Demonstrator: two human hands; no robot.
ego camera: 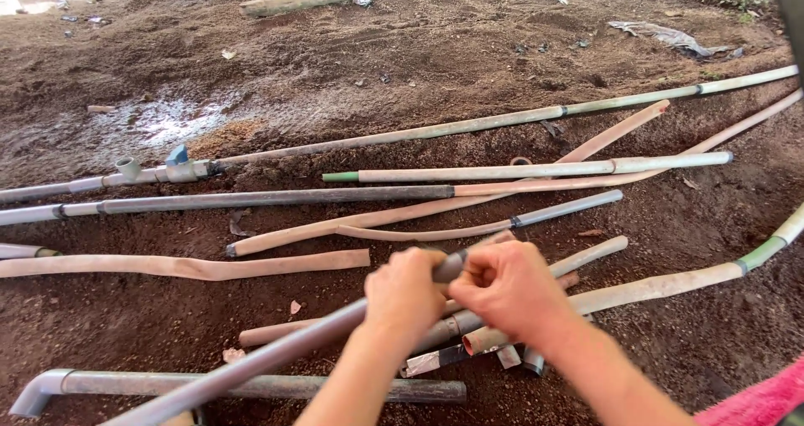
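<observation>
My left hand (404, 296) grips a long grey pipe (251, 363) near its upper end; the pipe slants down to the lower left. My right hand (507, 290) closes around the pipe's tip and a short dark piece at its end (452, 267). Both hands are above a heap of short pipe pieces (502, 346) lying on brown soil.
Many long pipes and flat hoses lie across the soil: a grey pipe with a valve and tee (172, 168), a green-tipped pipe (519, 171), a flat tan hose (184, 266), an elbow pipe (251, 385). A wet patch (167, 120) at upper left. Pink cloth (758, 401) at lower right.
</observation>
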